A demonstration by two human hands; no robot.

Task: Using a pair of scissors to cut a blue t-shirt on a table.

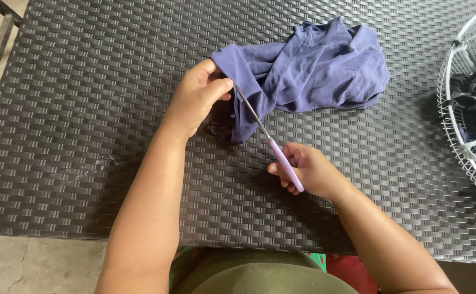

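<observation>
Nearest the camera, olive-green clothing (260, 275) at bottom edge. Right hand (308, 170) closed around lilac handle of thin metal hook tool (273, 147), shaft slanting up-left to the cloth. Left hand (197, 95) pinching corner of blue-purple garment (314, 68), thumb pressed to fingers. Garment crumpled on dark woven table (85, 109). White wire basket (466, 103) with dark fabric at right edge.

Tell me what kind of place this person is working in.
Probably a home patio or porch used for handwork. The dark woven wicker table stands on bare concrete floor, a white wire basket holds dark cloth, and the hands work a crochet hook at purple fabric.
</observation>
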